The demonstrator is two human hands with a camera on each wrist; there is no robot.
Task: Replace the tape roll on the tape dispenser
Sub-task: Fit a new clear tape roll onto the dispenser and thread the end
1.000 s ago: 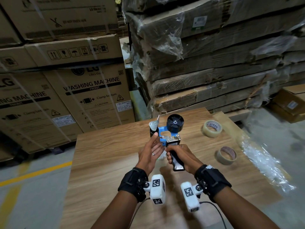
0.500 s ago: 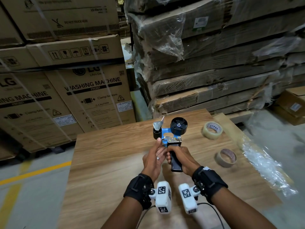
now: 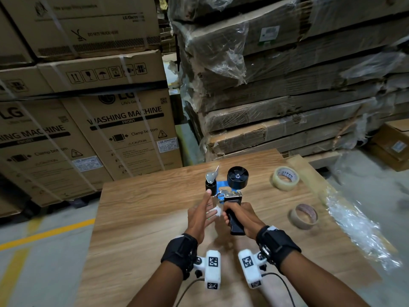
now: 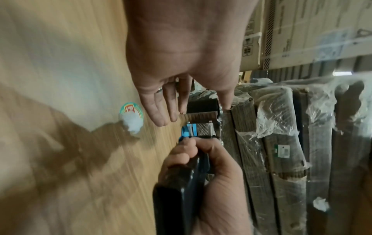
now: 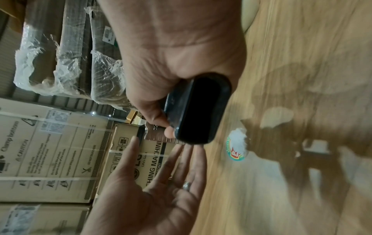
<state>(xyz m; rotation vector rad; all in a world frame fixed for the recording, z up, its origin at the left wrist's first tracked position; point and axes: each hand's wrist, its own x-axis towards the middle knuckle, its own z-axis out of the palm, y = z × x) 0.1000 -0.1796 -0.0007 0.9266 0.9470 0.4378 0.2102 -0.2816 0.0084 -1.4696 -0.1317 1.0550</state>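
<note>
Head view: right hand (image 3: 241,214) wraps the black handle of the tape dispenser (image 3: 228,187), held just over the wooden table (image 3: 137,218); spool hub bare; left hand (image 3: 200,216) flat, fingers straight, nothing in it, just beside the frame; clear tape roll (image 3: 285,178) & brown roll (image 3: 304,216) lie to the right, well apart from the dispenser.
L wrist: left hand (image 4: 181,60) spread, holding nothing; round sticker (image 4: 131,111) on table.
R wrist: right hand (image 5: 171,63) curled tight on handle.

head: above, looking down | wrists: close, along palms | shared: hands (image 3: 221,216)
</note>
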